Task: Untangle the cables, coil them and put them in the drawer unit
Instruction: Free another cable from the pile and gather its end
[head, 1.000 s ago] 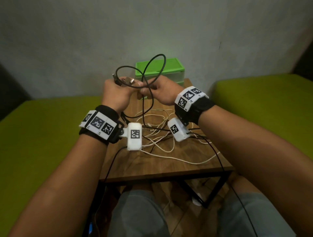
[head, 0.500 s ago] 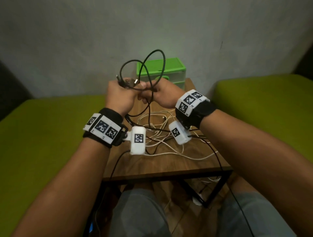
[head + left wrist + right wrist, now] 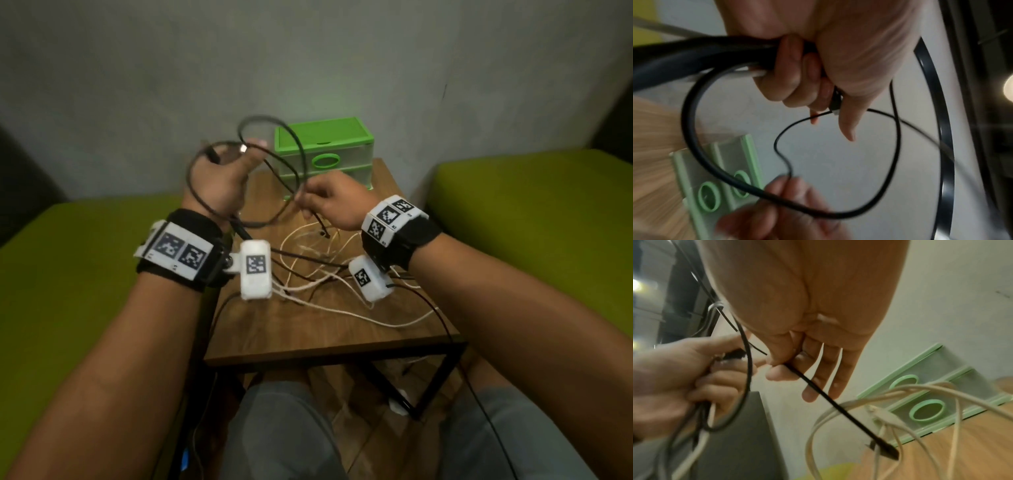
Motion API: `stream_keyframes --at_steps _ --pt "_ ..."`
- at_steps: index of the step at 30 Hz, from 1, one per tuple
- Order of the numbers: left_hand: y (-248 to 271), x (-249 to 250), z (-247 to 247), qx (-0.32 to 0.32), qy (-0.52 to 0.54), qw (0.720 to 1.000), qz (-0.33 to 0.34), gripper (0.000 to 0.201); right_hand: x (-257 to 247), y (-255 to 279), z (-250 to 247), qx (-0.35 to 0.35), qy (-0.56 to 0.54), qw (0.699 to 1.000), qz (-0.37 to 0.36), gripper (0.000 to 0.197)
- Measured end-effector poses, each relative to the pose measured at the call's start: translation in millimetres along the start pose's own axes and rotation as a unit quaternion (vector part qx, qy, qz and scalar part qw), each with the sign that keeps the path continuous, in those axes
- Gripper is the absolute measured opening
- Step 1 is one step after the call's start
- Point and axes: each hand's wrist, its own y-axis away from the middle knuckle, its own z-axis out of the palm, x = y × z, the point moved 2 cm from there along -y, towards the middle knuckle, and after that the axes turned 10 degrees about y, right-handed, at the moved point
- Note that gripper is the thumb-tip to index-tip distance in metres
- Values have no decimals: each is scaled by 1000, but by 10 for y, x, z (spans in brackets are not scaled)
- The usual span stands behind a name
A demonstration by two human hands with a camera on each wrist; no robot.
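Note:
My left hand is raised above the table's left side and grips loops of a black cable together with its plug. My right hand pinches the same black cable near its loose end, whose dark plug hangs just above the table. A tangle of white cables lies on the wooden table beneath both wrists. The green drawer unit stands at the table's far edge, both drawers closed.
Green cushions flank the small table on both sides, with a grey wall behind. Black device leads run from my wrists off the table's front edge. My knees sit under the near edge.
My hands have moved apart: the left one lifted up and left with the loops, the right one slid down and right along the black cable toward its end.

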Motion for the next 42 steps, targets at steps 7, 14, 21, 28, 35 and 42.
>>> stream_keyframes --at_steps 7,14,21,28,35,42 --pt "183 -243 194 -23 34 984 -176 45 -225 -52 -35 24 -76 996 -33 21" --pt "90 -71 91 -12 68 990 -123 22 -248 23 -5 -26 -118 993 -11 24" --pt "-12 21 -32 25 97 991 -92 20 -157 98 -24 -49 -108 993 1 25" --pt "1 11 -118 52 102 989 -91 18 -192 132 -139 23 -99 995 -7 24" --pt "15 16 -151 36 83 992 -92 16 -226 185 -192 30 -97 995 7 23" --pt "38 5 -150 16 67 995 -69 25 -5 355 -451 36 12 997 62 21"
